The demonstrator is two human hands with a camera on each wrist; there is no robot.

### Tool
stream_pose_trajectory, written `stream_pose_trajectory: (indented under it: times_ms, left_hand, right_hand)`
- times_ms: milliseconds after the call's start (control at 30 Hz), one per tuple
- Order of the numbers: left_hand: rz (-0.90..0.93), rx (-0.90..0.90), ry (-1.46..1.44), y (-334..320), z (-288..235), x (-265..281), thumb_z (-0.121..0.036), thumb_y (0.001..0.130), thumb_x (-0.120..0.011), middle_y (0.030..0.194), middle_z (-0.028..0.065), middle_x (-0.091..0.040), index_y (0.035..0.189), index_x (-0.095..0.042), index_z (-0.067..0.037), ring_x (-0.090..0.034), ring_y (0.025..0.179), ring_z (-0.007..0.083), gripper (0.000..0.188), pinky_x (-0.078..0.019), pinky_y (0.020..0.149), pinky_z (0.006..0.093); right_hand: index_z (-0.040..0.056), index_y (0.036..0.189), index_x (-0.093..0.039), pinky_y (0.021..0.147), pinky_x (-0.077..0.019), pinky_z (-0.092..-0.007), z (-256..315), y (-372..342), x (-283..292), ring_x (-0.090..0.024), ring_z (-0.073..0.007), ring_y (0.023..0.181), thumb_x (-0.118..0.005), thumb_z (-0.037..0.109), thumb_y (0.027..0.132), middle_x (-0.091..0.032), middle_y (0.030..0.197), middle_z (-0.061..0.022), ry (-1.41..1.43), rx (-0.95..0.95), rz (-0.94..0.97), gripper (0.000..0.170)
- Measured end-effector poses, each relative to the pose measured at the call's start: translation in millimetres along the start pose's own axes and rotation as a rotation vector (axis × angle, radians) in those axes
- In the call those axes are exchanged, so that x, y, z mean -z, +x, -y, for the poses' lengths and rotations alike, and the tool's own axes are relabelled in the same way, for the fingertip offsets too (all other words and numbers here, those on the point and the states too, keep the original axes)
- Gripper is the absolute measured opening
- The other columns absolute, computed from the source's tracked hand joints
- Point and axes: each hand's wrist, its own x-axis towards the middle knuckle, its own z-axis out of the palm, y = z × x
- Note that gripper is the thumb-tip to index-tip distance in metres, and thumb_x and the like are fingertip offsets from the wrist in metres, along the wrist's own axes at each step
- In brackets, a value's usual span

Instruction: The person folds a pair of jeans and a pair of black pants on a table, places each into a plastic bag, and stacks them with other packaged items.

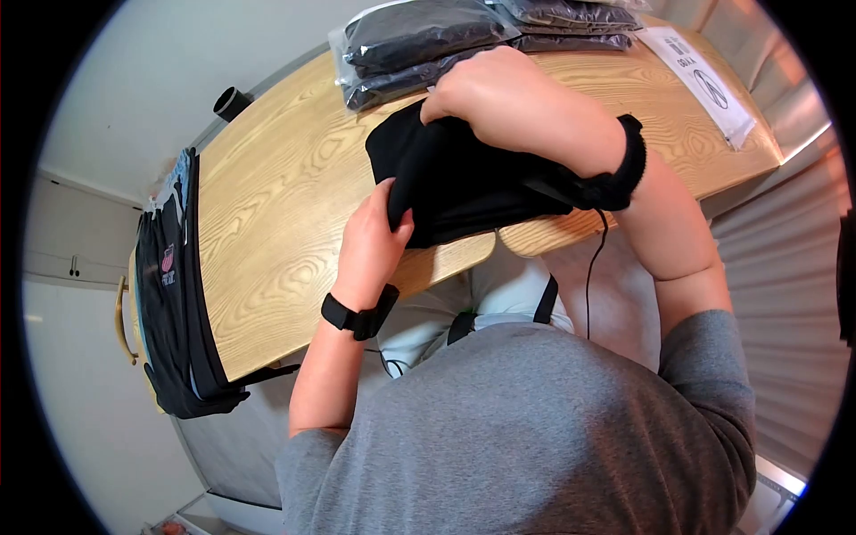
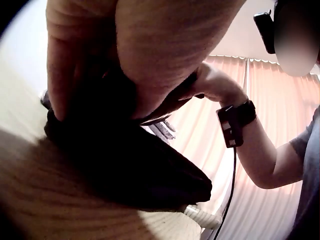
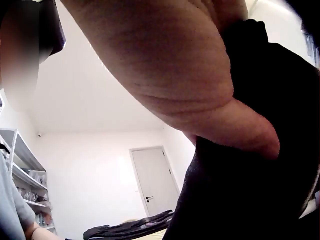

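A folded black garment point(image 1: 464, 183) lies at the front edge of the wooden table, its far side lifted in the hands. My left hand point(image 1: 367, 245) pinches its near left corner between thumb and fingers. Farther back, my right hand point(image 1: 486, 94) grips the upper edge, with the forearm crossing above the cloth. The right wrist view shows the right thumb point(image 3: 255, 132) pressed against the dark fabric point(image 3: 240, 195), its fingers mostly hidden behind. From the left wrist, the garment point(image 2: 135, 165) hangs below the left fingers, close over the tabletop.
Dark clothes in clear bags point(image 1: 423, 40) are stacked at the back. A flat white printed packet point(image 1: 700, 85) lies at the back right. Black trousers point(image 1: 174, 294) drape over the left table edge. A black cup point(image 1: 232, 104) is beyond the far left edge. A cable point(image 1: 596, 267) hangs from my right wrist.
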Motion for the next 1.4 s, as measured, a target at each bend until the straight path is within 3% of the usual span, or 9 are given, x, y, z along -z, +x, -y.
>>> stream_pose_trajectory:
  times_ms: [300, 400, 567, 700, 833, 933, 1000, 1133, 1400]
  left_hand:
    - [0.218, -0.234, 0.473, 6, -23, -2, 0.007, 0.072, -0.058, 0.133, 0.0148, -0.048, 0.142, -0.034, -0.014, -0.055, 0.105, 0.0353, 0.076, -0.0511, 0.083, 0.0374]
    - [0.259, -0.254, 0.529, 6, -30, -1, 0.009, 0.071, -0.055, 0.139, 0.0162, -0.042, 0.143, -0.033, -0.018, -0.047, 0.119, 0.0382, 0.081, -0.0478, 0.09, 0.0405]
    - [0.269, -0.365, 0.373, 12, -21, -4, 0.01, 0.066, -0.055, 0.146, 0.0209, -0.029, 0.144, -0.033, -0.02, -0.025, 0.133, 0.0465, 0.086, -0.0343, 0.104, 0.049]
    - [0.437, -0.322, 0.112, 16, -19, 3, 0.009, 0.062, -0.055, 0.149, 0.0212, -0.021, 0.144, -0.032, -0.02, -0.016, 0.135, 0.0508, 0.091, -0.0265, 0.108, 0.0531]
    - [0.366, -0.411, 0.15, 12, -14, -9, 0.009, 0.062, -0.055, 0.147, 0.0234, -0.024, 0.145, -0.03, -0.017, -0.016, 0.135, 0.05, 0.09, -0.0226, 0.109, 0.0553]
    - [0.345, -0.479, 0.267, 4, -30, -20, 0.0, 0.07, -0.061, 0.142, 0.0299, -0.028, 0.144, -0.031, -0.022, -0.023, 0.132, 0.0519, 0.083, -0.0345, 0.102, 0.058]
    - [0.334, -0.389, 0.158, 1, -39, -22, -0.005, 0.072, -0.065, 0.138, 0.0289, -0.034, 0.144, -0.03, -0.013, -0.024, 0.133, 0.0485, 0.08, -0.0185, 0.111, 0.0574]
    - [0.253, -0.323, 0.385, -3, -55, -20, -0.03, 0.083, -0.065, 0.136, 0.0307, -0.037, 0.143, -0.031, -0.016, -0.032, 0.128, 0.0496, 0.071, -0.0292, 0.105, 0.0578]
    - [0.161, -0.349, 0.394, 6, -47, -33, -0.022, 0.083, -0.063, 0.122, 0.0293, -0.053, 0.14, -0.036, -0.016, -0.057, 0.108, 0.0424, 0.064, -0.0509, 0.086, 0.0415]
  right_hand:
    - [0.0115, 0.096, -0.063, 0.063, -0.0507, -0.0338, 13, -85, -23, -0.064, -0.02, 0.085, -0.052, 0.013, 0.077, -0.065, 0.091, -0.0031, 0.033, -0.103, -0.057, 0.022]
    - [0.0092, 0.104, -0.063, 0.075, -0.052, -0.0323, 25, -124, -51, -0.063, -0.0246, 0.099, -0.056, 0.006, 0.073, -0.066, 0.105, -0.0056, 0.064, -0.212, -0.115, 0.032]
    - [0.0133, 0.127, -0.052, 0.109, -0.0291, -0.0465, 32, -141, -35, -0.036, -0.0278, 0.133, -0.064, 0.005, 0.076, -0.048, 0.136, -0.0088, 0.463, -0.38, 0.118, 0.053]
    - [0.0118, 0.123, -0.055, 0.106, -0.0336, -0.0454, 28, -144, -45, -0.043, -0.0286, 0.129, -0.06, 0.004, 0.079, -0.051, 0.133, -0.0092, 0.472, -0.414, 0.075, 0.045]
    - [0.0112, 0.116, -0.06, 0.101, -0.0399, -0.0452, 22, -145, -50, -0.052, -0.0283, 0.119, -0.055, -0.001, 0.078, -0.059, 0.123, -0.0091, 0.409, -0.374, -0.054, 0.04]
    - [0.0119, 0.11, -0.065, 0.093, -0.0471, -0.0393, 19, -147, -48, -0.058, -0.0255, 0.112, -0.053, -0.002, 0.076, -0.064, 0.115, -0.008, 0.026, -0.411, -0.118, 0.038]
    - [0.0126, 0.109, -0.066, 0.091, -0.0477, -0.0389, 21, -153, -56, -0.059, -0.0249, 0.111, -0.052, -0.004, 0.076, -0.064, 0.115, -0.0074, 0.011, -0.45, -0.126, 0.04]
    - [0.0127, 0.11, -0.065, 0.095, -0.0447, -0.0425, 25, -157, -61, -0.057, -0.0251, 0.114, -0.054, -0.006, 0.072, -0.063, 0.117, -0.0076, 0.099, -0.595, -0.15, 0.044]
    - [0.0111, 0.115, -0.062, 0.098, -0.0436, -0.0386, 12, -133, -34, -0.051, -0.0264, 0.121, -0.06, -0.003, 0.067, -0.059, 0.124, -0.0075, 0.11, -0.346, 0.074, 0.049]
